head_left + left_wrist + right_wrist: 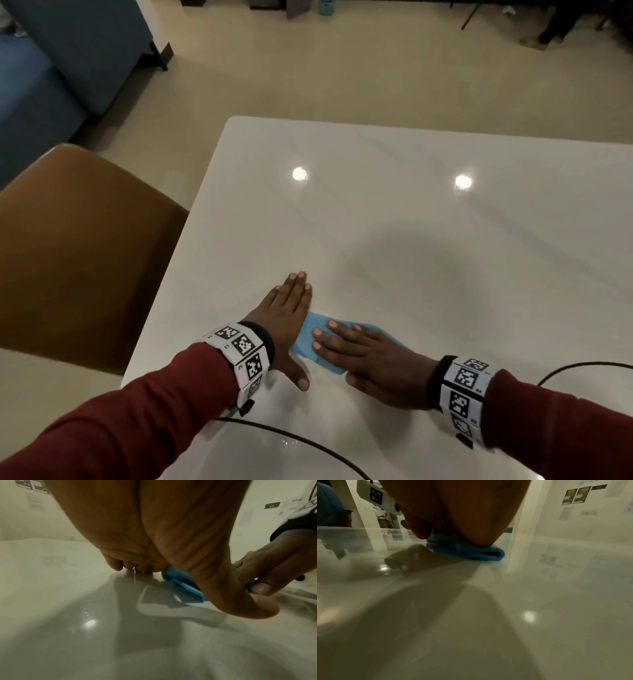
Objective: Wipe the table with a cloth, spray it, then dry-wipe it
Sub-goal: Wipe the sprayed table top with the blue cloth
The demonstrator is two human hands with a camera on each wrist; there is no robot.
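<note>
Both grips flat, fingers straight: right hand (359,356) atop blue cloth (310,337), left hand (284,318) beside; brown chair (78,240) left of table (411,222).

Right hand (462,511): fills the frame from 11 to 1 o'clock, pressing down on the cloth.
Cloth (471,551): blue, folded, flat on the tabletop, sticking out from under the hand toward 3 o'clock.
Tabletop (539,615): glossy, pale, mirroring lamps.
Tag (376,495): white, black-patterned, at 10 o'clock.
Papers (575,494): on the wall, at 2 o'clock.
</note>
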